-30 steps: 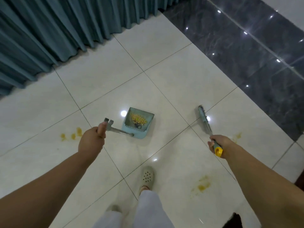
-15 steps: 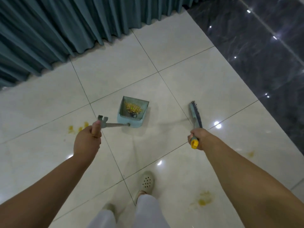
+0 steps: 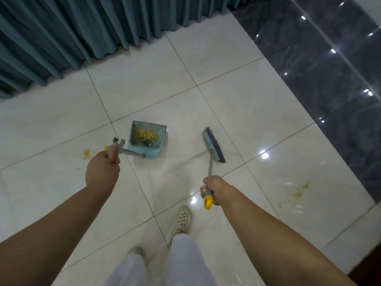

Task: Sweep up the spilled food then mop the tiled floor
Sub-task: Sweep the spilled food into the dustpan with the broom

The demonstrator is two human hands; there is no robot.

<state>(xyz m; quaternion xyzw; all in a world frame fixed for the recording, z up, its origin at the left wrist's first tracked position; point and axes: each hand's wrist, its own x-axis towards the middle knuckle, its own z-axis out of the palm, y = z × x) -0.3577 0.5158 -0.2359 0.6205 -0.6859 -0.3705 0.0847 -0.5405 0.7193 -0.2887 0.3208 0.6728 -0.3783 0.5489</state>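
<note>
down on the pale tiled floor point(image 3: 237, 104) stood a light blue dustpan point(image 3: 151, 152), its open mouth turned away from the person and a comb of teeth along its near edge. a heap of yellow-green spilled food point(image 3: 147, 135) lay inside it, gathered toward the middle. the left hand point(image 3: 103, 172) was curled round the top of the dustpan's long grey handle point(image 3: 132, 153), thumb laid up along it, with a small forked clip showing just past the thumb. the right hand point(image 3: 212, 189) gripped the broom point(image 3: 213, 144) near the top of its shaft, and the yellow end cap point(image 3: 208, 201) stuck out below the fist. the broom head, blue on top with dark bristles, sat on the floor to the right of the dustpan, apart from it and angled edge-on. a few yellow smears point(image 3: 86, 153) marked the tile just left of the left hand, partly hidden behind it. another patch of yellow crumbs point(image 3: 298, 193) was scattered on the tile far to the right, near the dark marble strip point(image 3: 329, 69) that bordered the pale tiles. teal curtains point(image 3: 82, 27) hung down to the floor along the far edge. at the bottom, white trouser legs point(image 3: 185, 261) and a pale perforated clog point(image 3: 183, 218) showed, the clog planted between the two arms.
</note>
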